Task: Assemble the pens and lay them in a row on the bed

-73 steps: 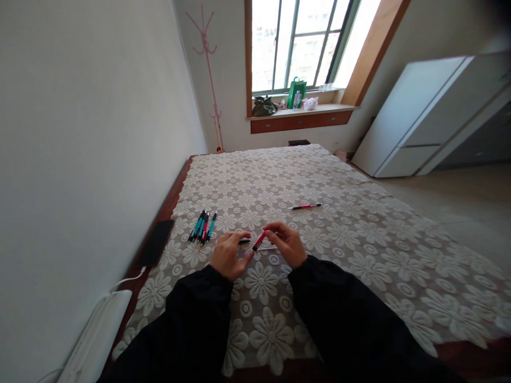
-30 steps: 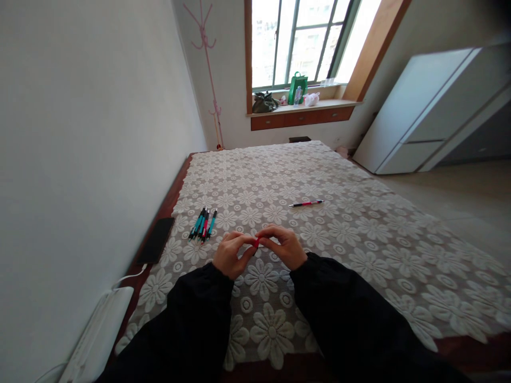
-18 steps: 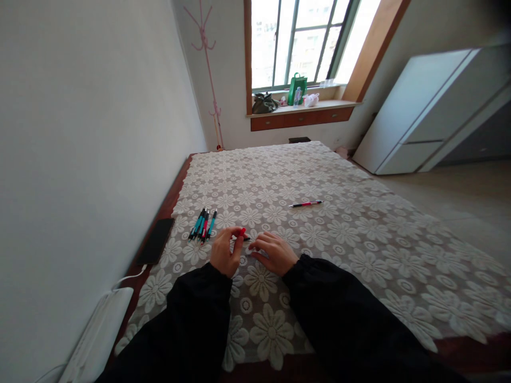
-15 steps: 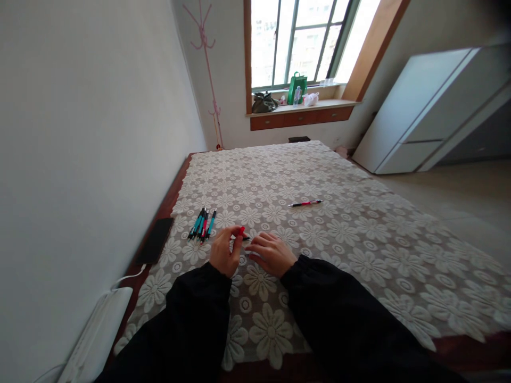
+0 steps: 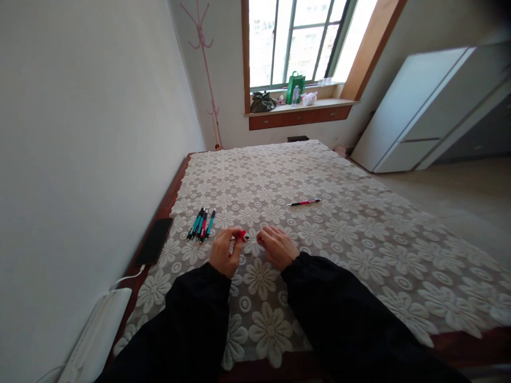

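Both arms, in black sleeves, are reaching forward from the near edge. The left hand (image 5: 224, 254) is curling, its thumb and fingertips pinching together. The right hand (image 5: 278, 247) is lying knuckles-up, its fingers bending down, just right of the left.

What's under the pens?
A white flowery lace cloth lies under the pens and the lone pen. Dark wood shows at its edge; the rest is covered.

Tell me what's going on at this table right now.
A person in black sleeves works at a lace-covered table. The left hand pinches a small red pen part; the right hand rests curled on the cloth beside it, its grip unclear. A bunch of teal and red pens lies to the left, one red pen farther off, a dark phone at the edge.
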`<state>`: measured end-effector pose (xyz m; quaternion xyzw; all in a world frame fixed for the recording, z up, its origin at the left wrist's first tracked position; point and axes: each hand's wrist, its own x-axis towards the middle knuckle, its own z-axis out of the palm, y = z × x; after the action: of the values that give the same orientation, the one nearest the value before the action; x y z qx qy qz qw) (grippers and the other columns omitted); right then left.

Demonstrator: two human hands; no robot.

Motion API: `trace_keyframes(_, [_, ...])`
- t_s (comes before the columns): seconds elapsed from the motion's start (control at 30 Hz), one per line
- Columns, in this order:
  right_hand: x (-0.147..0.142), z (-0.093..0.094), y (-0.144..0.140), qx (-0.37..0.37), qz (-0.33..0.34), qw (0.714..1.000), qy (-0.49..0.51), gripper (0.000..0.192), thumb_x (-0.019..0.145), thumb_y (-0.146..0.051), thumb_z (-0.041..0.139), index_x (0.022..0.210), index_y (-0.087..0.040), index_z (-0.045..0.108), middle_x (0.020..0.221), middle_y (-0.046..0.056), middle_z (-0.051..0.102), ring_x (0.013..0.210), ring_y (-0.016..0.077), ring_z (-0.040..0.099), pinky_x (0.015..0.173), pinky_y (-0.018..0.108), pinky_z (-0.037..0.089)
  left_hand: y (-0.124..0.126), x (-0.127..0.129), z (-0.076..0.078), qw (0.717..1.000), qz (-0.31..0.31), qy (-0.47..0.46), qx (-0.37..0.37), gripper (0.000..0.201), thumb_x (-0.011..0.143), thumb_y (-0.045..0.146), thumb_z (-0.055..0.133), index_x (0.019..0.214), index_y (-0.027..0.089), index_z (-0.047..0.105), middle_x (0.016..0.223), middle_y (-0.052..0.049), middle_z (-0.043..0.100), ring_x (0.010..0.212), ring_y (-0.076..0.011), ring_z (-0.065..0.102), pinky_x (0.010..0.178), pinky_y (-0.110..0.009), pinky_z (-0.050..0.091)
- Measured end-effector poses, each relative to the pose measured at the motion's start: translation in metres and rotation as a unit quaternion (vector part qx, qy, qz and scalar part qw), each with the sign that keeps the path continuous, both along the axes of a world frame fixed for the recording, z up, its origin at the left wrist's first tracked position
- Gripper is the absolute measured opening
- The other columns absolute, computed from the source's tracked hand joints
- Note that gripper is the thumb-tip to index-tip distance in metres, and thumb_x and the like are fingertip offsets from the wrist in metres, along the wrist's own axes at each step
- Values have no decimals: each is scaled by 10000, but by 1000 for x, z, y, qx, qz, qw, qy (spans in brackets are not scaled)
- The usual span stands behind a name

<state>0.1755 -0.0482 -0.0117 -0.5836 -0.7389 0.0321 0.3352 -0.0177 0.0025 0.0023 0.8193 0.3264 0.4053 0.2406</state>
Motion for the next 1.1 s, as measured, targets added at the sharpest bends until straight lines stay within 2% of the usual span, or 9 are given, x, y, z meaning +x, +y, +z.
trace_keyframes(0.07, [0, 3, 0, 29, -33, 984, 173, 111, 951, -203, 437, 875, -217, 516, 741, 12, 541, 672, 172, 514, 635, 308, 409, 0, -1, 0, 1000, -1, 7, 3, 125, 887, 189, 489, 972, 201, 580, 856, -40, 683, 876, -206, 630, 807, -358, 477])
trace_keyframes(0.17, [1, 9, -1, 89, -31, 907, 412, 140, 1001, -354, 391, 956, -235, 448, 740, -16, 520, 578, 140, 493, 581, 292, 425, 0, -2, 0, 999, -13, 31, 14, 140, 874, 184, 496, 964, 202, 603, 844, -46, 678, 828, -203, 620, 770, -350, 480])
trace_keyframes(0.23, [0, 12, -2, 105, -4, 866, 489, 169, 998, -408, 410, 976, -241, 423, 788, -9, 547, 589, 132, 520, 596, 294, 454, 0, -2, 1, 998, -26, 47, 20, 147, 866, 181, 507, 960, 200, 619, 864, -59, 679, 826, -205, 615, 755, -348, 483])
trace_keyframes(0.27, [-1, 14, -3, 105, 5, 856, 505, 182, 994, -424, 425, 982, -242, 418, 799, -7, 559, 599, 131, 534, 604, 295, 465, -1, -2, 1, 998, -33, 52, 23, 150, 860, 178, 514, 960, 198, 625, 874, -64, 679, 832, -208, 614, 753, -349, 484])
trace_keyframes(0.37, [-6, 14, -5, 93, 24, 859, 504, 200, 994, -442, 436, 1000, -242, 425, 810, 0, 587, 634, 137, 575, 637, 306, 492, -1, -1, 1, 997, -44, 63, 29, 160, 850, 177, 529, 968, 198, 635, 873, -71, 680, 839, -215, 611, 756, -358, 487])
trace_keyframes(0.53, [-13, 14, -9, 70, 26, 884, 462, 218, 998, -452, 428, 1015, -235, 439, 849, 17, 625, 673, 146, 627, 668, 321, 519, -1, 0, 1, 996, -54, 64, 28, 165, 857, 189, 530, 982, 204, 635, 842, -67, 678, 815, -209, 611, 765, -364, 495])
trace_keyframes(0.73, [-17, 13, -14, 25, 48, 922, 384, 166, 970, -383, 495, 933, -222, 519, 743, 8, 641, 693, 157, 625, 657, 302, 490, -4, 1, 3, 996, -79, 25, 20, 168, 885, 187, 535, 1017, 203, 638, 843, -54, 700, 806, -194, 620, 753, -350, 508])
trace_keyframes(0.97, [-17, 10, -10, 40, 25, 887, 460, 181, 907, -372, 583, 849, -212, 525, 648, -18, 613, 581, 132, 583, 575, 272, 468, -5, 2, 1, 995, -96, 3, 3, 180, 903, 230, 582, 1057, 212, 673, 848, -48, 703, 776, -169, 623, 740, -321, 529])
trace_keyframes(1.1, [-18, 12, -10, 12, 50, 869, 492, 230, 889, -403, 603, 806, -211, 510, 618, -21, 611, 552, 124, 557, 549, 263, 452, -5, 3, 0, 996, -87, 0, 8, 193, 899, 236, 598, 1071, 217, 685, 856, -49, 691, 791, -166, 624, 726, -303, 538])
